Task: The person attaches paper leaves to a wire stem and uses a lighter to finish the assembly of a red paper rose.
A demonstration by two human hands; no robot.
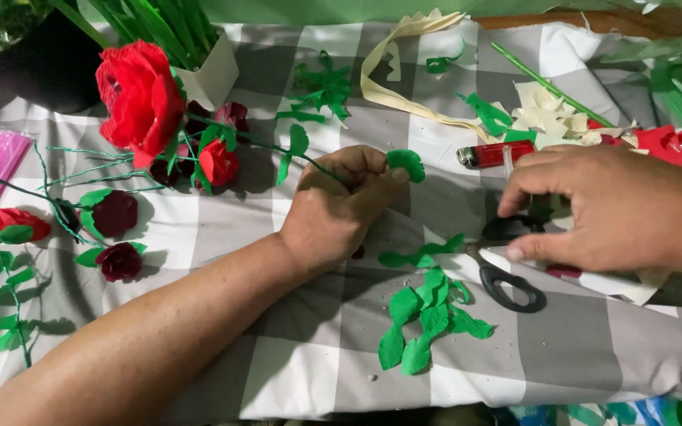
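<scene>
While the left hand [333,213] pinches a green paper leaf [406,163] on its wire stem [278,147], the right hand [609,209], fingers curled, touches black scissors [507,276] on the checked surface [309,363]; leaf light, flimsy, probably tearable: grip stem.

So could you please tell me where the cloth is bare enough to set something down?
Bare cloth lies below the scissors, right of the cut leaves. Crowded around the lighter, paper scraps and roses.
</scene>
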